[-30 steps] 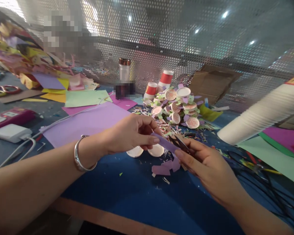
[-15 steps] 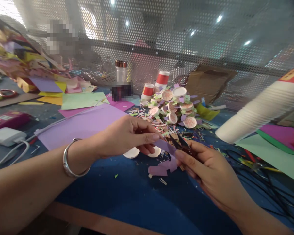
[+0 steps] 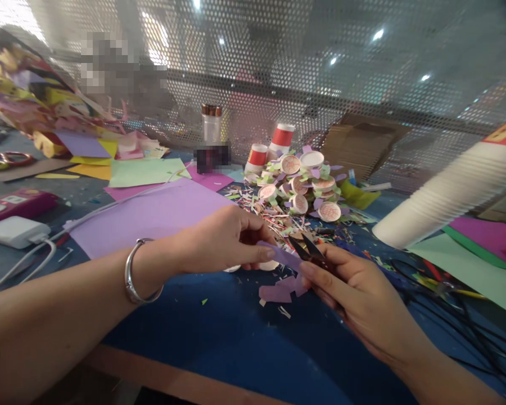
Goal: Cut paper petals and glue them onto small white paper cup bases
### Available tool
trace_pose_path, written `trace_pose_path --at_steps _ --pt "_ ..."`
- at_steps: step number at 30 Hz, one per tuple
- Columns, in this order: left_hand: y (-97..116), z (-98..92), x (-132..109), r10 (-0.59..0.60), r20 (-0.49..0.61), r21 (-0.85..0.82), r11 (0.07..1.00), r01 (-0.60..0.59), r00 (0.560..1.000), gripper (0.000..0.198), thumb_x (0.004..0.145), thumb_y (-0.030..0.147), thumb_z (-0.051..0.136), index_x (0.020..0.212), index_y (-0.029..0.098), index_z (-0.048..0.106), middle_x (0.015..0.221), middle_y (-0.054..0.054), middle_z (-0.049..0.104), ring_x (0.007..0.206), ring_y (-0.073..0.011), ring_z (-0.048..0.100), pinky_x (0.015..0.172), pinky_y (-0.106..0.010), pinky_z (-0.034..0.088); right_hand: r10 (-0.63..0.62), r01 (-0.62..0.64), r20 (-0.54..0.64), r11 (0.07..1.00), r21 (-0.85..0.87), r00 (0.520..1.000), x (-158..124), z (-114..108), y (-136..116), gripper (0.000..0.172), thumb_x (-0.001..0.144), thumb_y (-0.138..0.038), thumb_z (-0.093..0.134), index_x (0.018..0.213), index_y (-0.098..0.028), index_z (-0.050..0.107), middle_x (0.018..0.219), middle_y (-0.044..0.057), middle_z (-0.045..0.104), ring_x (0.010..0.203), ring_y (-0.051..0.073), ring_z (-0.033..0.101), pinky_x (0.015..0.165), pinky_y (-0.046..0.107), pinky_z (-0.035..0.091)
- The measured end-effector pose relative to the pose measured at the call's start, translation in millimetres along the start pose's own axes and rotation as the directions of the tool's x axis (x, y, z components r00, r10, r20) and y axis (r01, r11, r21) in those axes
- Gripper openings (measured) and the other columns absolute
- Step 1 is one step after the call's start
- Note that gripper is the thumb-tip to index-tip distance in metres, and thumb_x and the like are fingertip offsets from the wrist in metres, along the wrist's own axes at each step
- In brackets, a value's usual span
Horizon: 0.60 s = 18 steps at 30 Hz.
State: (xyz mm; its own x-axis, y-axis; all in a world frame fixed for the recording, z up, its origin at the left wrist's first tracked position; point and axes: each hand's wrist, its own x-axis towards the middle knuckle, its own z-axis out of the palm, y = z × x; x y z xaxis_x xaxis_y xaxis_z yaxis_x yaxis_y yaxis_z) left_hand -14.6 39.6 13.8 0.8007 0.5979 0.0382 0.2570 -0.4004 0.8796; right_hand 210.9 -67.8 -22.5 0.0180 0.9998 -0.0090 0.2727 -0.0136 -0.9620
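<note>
Okay, left hand (image 3: 231,239): thumb and fingers pinching one end of the purple strip (image 3: 283,256), which spans both hands above the table (image 3: 219,337); a slack pinch could let it twist. White discs (image 3: 270,265) underneath, mostly covered. Purple scraps (image 3: 276,292) (overlapping, count unclear) could get brushed about. Scissors (image 3: 306,246): blades parted close by, could nick the strip; handles hidden. Right hand (image 3: 358,292): thumb against the strip's other end, fingers curled round the scissors, exact grip unclear.

Brown-lidded bottle (image 3: 211,128) before a perforated screen (image 3: 274,53)
</note>
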Motion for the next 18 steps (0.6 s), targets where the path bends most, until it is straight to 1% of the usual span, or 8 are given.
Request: trace_pose_path --at_steps 4,6,8,10,12,15,18 --pt "1.3 0.5 1.2 -0.029 0.056 0.019 0.999 0.028 0.998 0.017 0.087 0.033 0.068 0.087 0.017 0.070 0.068 0.002 0.067 0.060 -0.0100 0.060 0.056 -0.021 0.044 -0.015 0.015 0.021 1.000 -0.023 1.000 1.4 1.8 -1.9 0.028 0.093 -0.049 0.069 0.086 -0.022 0.066 0.067 -0.004 0.057 0.049 0.007 0.037 0.041 0.023 0.024" --pt "3.0 1.8 1.0 -0.024 0.070 0.041 0.999 0.021 0.997 0.012 0.086 0.029 0.068 0.085 0.017 0.068 0.068 0.003 0.065 0.060 -0.0090 0.056 0.056 -0.020 0.042 -0.026 0.028 0.039 0.999 -0.040 0.999 2.0 3.2 -4.6 0.027 0.092 -0.049 0.070 0.086 -0.022 0.067 0.069 -0.003 0.059 0.050 0.007 0.037 0.041 0.023 0.024" --pt "5.5 3.0 -0.2 -0.022 0.100 0.100 0.995 0.012 0.995 0.007 0.082 0.024 0.068 0.079 0.018 0.067 0.068 0.004 0.062 0.062 -0.0089 0.054 0.057 -0.020 0.040 -0.039 0.042 0.063 0.998 -0.050 0.997 2.1 4.7 -8.1 0.027 0.091 -0.049 0.071 0.086 -0.022 0.067 0.069 -0.003 0.059 0.051 0.007 0.038 0.042 0.023 0.026" --pt "8.2 3.5 -2.2 -0.028 0.130 0.151 0.988 0.008 0.991 0.006 0.079 0.020 0.067 0.074 0.018 0.065 0.069 0.004 0.060 0.065 -0.0096 0.052 0.058 -0.021 0.038 -0.045 0.050 0.081 0.997 -0.059 0.996 1.9 5.7 -10.8 0.028 0.090 -0.049 0.072 0.085 -0.022 0.067 0.067 -0.004 0.058 0.051 0.008 0.039 0.044 0.024 0.027" --pt "10.3 2.7 -3.9 -0.048 0.140 0.148 0.989 0.027 0.989 0.009 0.079 0.019 0.067 0.071 0.018 0.063 0.069 0.004 0.058 0.065 -0.0098 0.051 0.058 -0.021 0.037 -0.055 0.059 0.073 0.997 -0.058 0.996 1.3 5.4 -10.7 0.028 0.090 -0.049 0.072 0.085 -0.022 0.067 0.068 -0.004 0.058 0.052 0.008 0.038 0.045 0.024 0.028" --pt "10.9 -0.5 -5.1 -0.082 0.124 0.031 0.996 0.079 0.989 0.011 0.079 0.021 0.068 0.070 0.017 0.063 0.065 0.004 0.058 0.063 -0.0093 0.050 0.058 -0.022 0.036 -0.069 0.068 -0.019 0.997 -0.029 0.997 -0.1 3.5 -6.4 0.028 0.093 -0.050 0.068 0.087 -0.022 0.066 0.072 -0.003 0.060 0.055 0.009 0.039 0.047 0.024 0.030" --pt "9.2 -2.6 -4.7 -0.101 0.061 -0.177 0.978 0.111 0.993 0.017 0.079 0.026 0.074 0.071 0.016 0.063 0.064 0.004 0.060 0.060 -0.0082 0.048 0.056 -0.021 0.034 -0.094 0.100 -0.109 0.994 0.050 0.990 -1.3 3.0 -3.7 0.034 0.098 -0.054 0.059 0.087 -0.022 0.064 0.072 -0.001 0.059 0.057 0.010 0.040 0.051 0.025 0.033"
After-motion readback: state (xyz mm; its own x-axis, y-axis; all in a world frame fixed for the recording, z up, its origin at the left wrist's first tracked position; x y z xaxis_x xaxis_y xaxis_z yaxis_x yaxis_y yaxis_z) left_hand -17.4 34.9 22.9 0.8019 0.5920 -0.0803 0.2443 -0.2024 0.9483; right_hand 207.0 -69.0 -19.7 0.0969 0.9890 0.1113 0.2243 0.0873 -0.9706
